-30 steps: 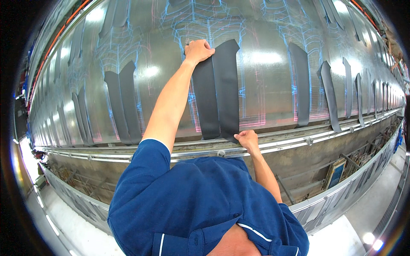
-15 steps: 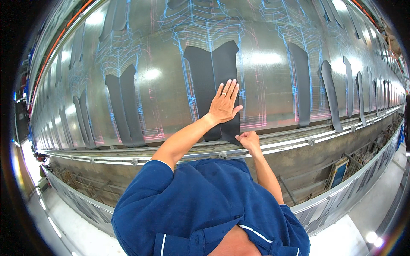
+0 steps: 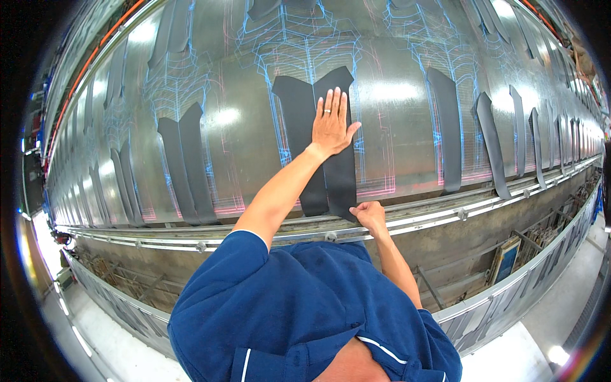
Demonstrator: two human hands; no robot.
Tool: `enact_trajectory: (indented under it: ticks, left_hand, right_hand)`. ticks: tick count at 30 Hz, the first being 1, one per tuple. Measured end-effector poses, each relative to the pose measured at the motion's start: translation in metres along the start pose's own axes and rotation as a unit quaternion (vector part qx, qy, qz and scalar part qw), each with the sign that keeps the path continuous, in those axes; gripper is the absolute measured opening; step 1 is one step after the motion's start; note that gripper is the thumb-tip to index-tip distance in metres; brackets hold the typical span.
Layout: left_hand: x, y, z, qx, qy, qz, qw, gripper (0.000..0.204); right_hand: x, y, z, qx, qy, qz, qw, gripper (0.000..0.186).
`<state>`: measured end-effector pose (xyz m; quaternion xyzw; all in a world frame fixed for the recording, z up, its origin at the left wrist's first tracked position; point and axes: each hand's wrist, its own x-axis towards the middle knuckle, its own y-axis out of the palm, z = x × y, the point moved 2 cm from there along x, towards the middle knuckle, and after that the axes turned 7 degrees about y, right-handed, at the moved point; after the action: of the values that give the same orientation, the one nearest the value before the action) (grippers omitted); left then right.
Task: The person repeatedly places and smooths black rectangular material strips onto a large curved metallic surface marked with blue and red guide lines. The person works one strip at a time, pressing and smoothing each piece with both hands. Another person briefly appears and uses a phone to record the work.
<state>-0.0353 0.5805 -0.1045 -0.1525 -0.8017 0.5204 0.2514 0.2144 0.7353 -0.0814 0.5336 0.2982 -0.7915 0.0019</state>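
Observation:
A long dark grey sheet panel (image 3: 342, 181), pliable and leather-like, lies on the shiny metal table (image 3: 396, 137) in front of me. My left hand (image 3: 332, 127) rests flat on its upper half, fingers stretched forward and thumb out to the right. At the panel's near right corner, by the table's edge, my right hand (image 3: 370, 216) is closed in a pinch on the material. A matching dark grey panel (image 3: 294, 114) lies alongside on the left, edges meeting along a centre line. My left forearm hides part of it. Blue and pink outlines (image 3: 309, 48) show on the table around both.
More dark panels lie along the table: a pair (image 3: 184, 159) to the left, single ones (image 3: 449, 127) and narrow strips (image 3: 492, 143) to the right. A metal rail (image 3: 420, 221) runs along the near edge. Below it is a recess with a framework (image 3: 506, 261).
My left hand has slid forward, away from me, along the right panel. My right hand keeps its pinch at the near corner, and the panel's near end lies flatter.

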Motion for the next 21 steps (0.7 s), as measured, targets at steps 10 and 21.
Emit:
enact_trajectory:
  ticks: [10,21]
  left_hand:
    - [0.035,0.006,0.025,0.023,0.026,-0.015,0.999,0.089]
    - [0.055,0.008,0.033,0.031,0.016,-0.016,0.999,0.089]
  right_hand:
    - [0.001,0.0,0.0,0.006,0.018,0.01,1.0,0.03]
    - [0.002,0.002,-0.002,0.011,0.013,0.004,1.0,0.03]
